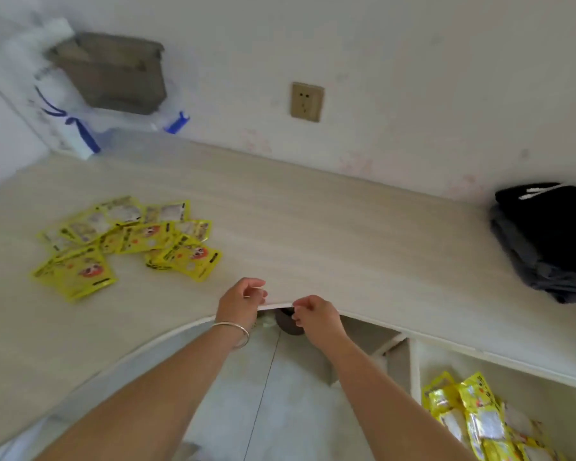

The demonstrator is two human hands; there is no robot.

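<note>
Pale desk (313, 227), yellow packets (130, 241) strewn all ways, left hand (241, 299), right hand (315, 316) curled, grip empty

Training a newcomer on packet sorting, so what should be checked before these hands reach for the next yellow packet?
1. left hand free: cannot tell; fingers curled at the desk edge, anything pinched is too small to see.
2. right hand free: cannot tell, likewise.
3. yellow packets reachable: ok, loose overlapping pile on the desk, to the left.
4. Way to the pile: ok, only desk surface between.
5. black clothing out of the way: ok, far right.
</note>
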